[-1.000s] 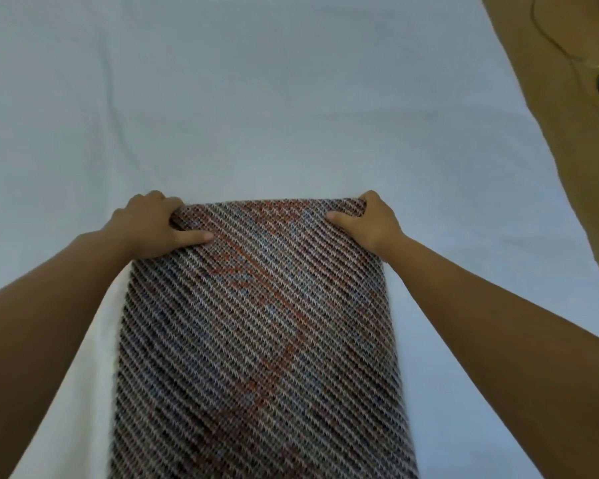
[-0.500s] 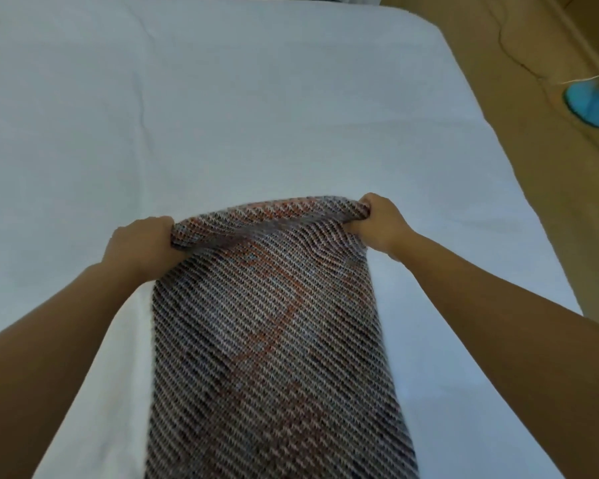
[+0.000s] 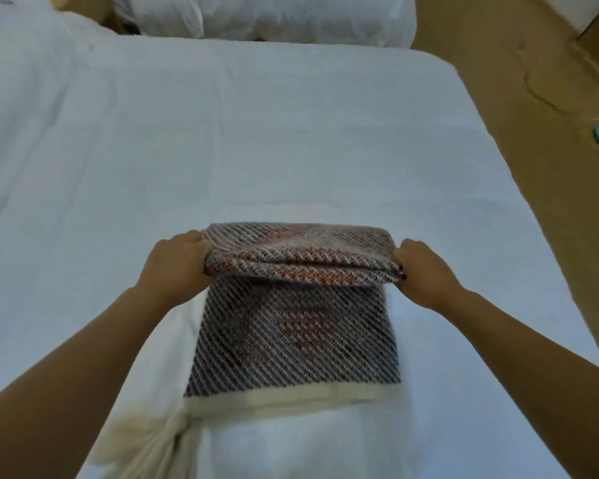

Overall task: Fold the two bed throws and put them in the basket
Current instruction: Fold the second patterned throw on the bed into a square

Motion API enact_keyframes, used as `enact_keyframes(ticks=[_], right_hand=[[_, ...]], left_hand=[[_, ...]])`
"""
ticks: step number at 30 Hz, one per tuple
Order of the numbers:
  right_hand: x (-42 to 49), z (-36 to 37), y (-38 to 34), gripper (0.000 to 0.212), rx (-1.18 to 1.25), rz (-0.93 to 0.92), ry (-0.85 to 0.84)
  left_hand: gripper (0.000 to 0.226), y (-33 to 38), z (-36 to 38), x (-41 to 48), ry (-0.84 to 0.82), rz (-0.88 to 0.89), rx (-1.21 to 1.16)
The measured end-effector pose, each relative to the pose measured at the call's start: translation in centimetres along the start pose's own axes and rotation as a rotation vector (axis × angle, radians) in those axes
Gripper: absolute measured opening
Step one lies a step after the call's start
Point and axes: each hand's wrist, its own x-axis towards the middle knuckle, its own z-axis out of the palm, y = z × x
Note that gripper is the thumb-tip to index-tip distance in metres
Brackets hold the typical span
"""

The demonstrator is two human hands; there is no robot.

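the throw (image 3: 296, 326) lies on the bed (image 3: 222, 133), a narrow strip running toward the person, already doubled lengthwise by the look of it. its far part is gathered into a thick fold and lifted a little off the sheet, so it can be laid over the flat part that reaches to the cream border (image 3: 291, 399) and the tassels (image 3: 146, 440) at the near edge. holding both ends of the fold keeps its edge straight and the layers square, which i'd judge is the point of the grip.

the left hand (image 3: 177, 264) is closed on the left end of the fold, fingers curled under and thumb over. the right hand (image 3: 426, 271) pinches the right end the same way. both arms reach out nearly straight, wrists level, hands well apart across the width of the cloth.

pillows (image 3: 263, 15) sit at the head of the bed. no basket shows, and i can't see a second throw.
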Motion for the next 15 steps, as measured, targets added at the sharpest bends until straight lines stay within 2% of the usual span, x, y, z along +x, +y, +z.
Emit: enact_keyframes(ticks=[2,6,9,11,14,15], right_hand=[[-3.5,0.9,-0.3,0.006,-0.043,-0.022,0.021],[-9.2,3.9,-1.4,0.015,-0.08,-0.016,-0.012],[-12.1,6.7,-2.6,0.019,-0.141,-0.004,-0.112],[-13.7,8.4,-3.2,0.026,-0.166,0.026,-0.226],[-14.9,9.6,-3.4,0.04,-0.164,0.101,-0.465],[-14.8,9.6,-3.7,0.038,-0.16,0.118,-0.468]], left_hand=[[0.021,1.4,0.1,-4.2,0.02,0.019,0.027],[0.032,3.8,1.9,-11.4,-0.064,0.001,0.114],[0.028,4.6,4.1,-15.8,-0.109,-0.154,0.103],[0.024,5.0,5.5,-17.7,-0.213,-0.269,0.129],[0.037,5.2,6.5,-18.4,-0.476,-0.301,0.17],[0.039,5.5,6.5,-18.2,-0.498,-0.32,0.142]])
